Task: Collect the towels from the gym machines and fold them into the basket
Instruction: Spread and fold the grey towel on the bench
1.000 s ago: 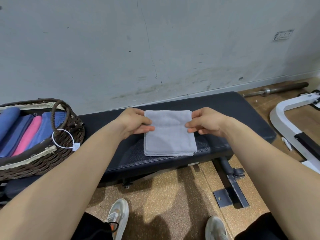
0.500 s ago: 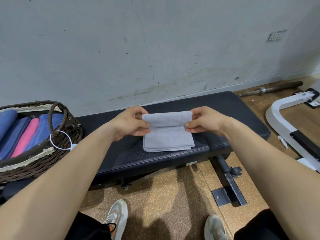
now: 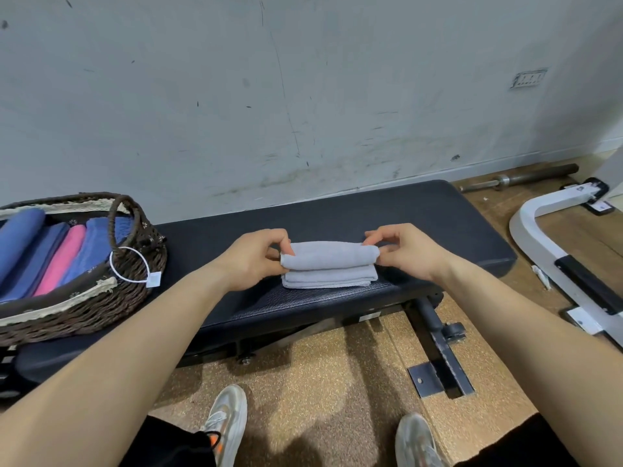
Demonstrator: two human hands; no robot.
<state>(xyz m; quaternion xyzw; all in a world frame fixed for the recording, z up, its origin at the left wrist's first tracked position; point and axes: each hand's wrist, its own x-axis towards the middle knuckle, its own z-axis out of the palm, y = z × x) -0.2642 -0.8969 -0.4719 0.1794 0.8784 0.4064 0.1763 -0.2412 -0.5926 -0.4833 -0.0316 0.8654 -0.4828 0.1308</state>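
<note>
A grey towel point(image 3: 328, 264) lies folded on the black padded bench point(image 3: 421, 224), its far part rolled up toward the person. The left hand point(image 3: 256, 257) pinches the left end of that roll between thumb and fingers, and the right hand point(image 3: 404, 251) pinches the right end the same way. To the left, a wicker basket point(image 3: 101, 298) sits on the bench and holds blue and pink folded towels point(image 3: 50, 254); how many is hard to count. A barbell point(image 3: 519, 178) lies along the wall.
</note>
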